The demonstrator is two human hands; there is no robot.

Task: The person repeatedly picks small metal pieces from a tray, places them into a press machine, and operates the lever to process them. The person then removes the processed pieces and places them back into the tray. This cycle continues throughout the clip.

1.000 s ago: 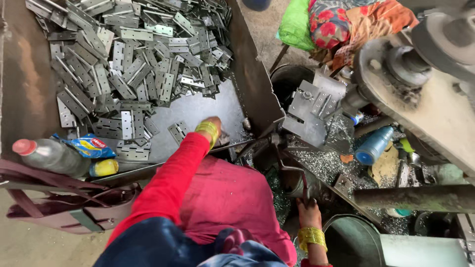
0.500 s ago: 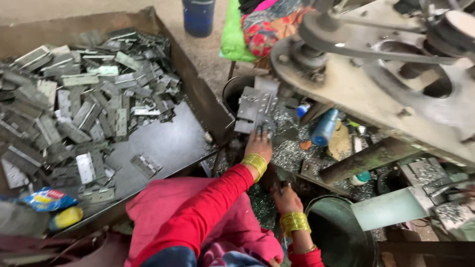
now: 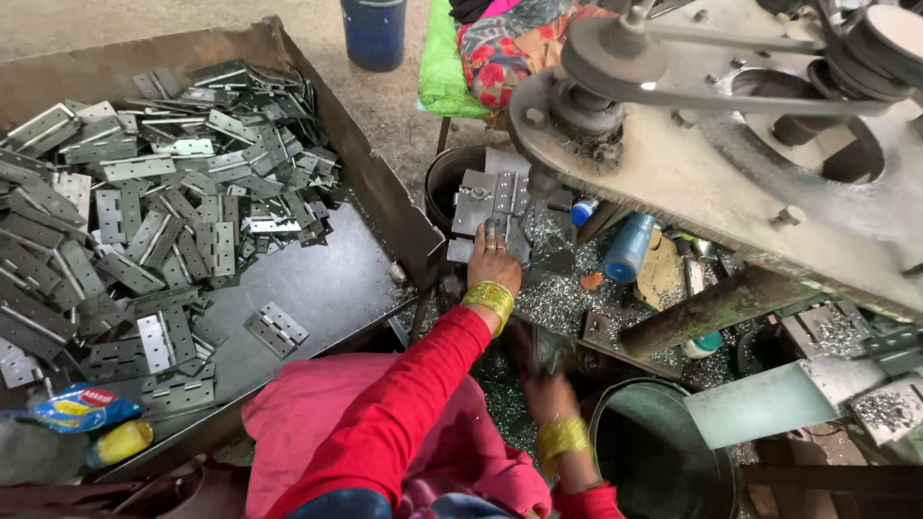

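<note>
My left hand (image 3: pixel 493 258), in a red sleeve with gold bangles, reaches forward to a group of grey metal hinges (image 3: pixel 492 197) under the machine's head. Its fingers press down on one hinge plate there. My right hand (image 3: pixel 550 383) is lower, blurred by motion, beside a dark part (image 3: pixel 535 348) just above the round metal bucket (image 3: pixel 615 452). Its grip is not readable. A big sheet-metal tray (image 3: pixel 317 288) on my left holds a heap of several loose hinges (image 3: pixel 144 221).
A heavy press with a belt pulley (image 3: pixel 673 106) overhangs the right side. Metal chips (image 3: pixel 567 298), a blue bottle (image 3: pixel 630 247) and a dark pot (image 3: pixel 447 178) lie under it. A blue barrel (image 3: pixel 375 34) stands at the back. A snack packet (image 3: pixel 82 406) lies front left.
My left hand has left the tray and swung right to the hinges under the machine. The view has turned right with it. My right hand has shifted slightly and is blurred.
</note>
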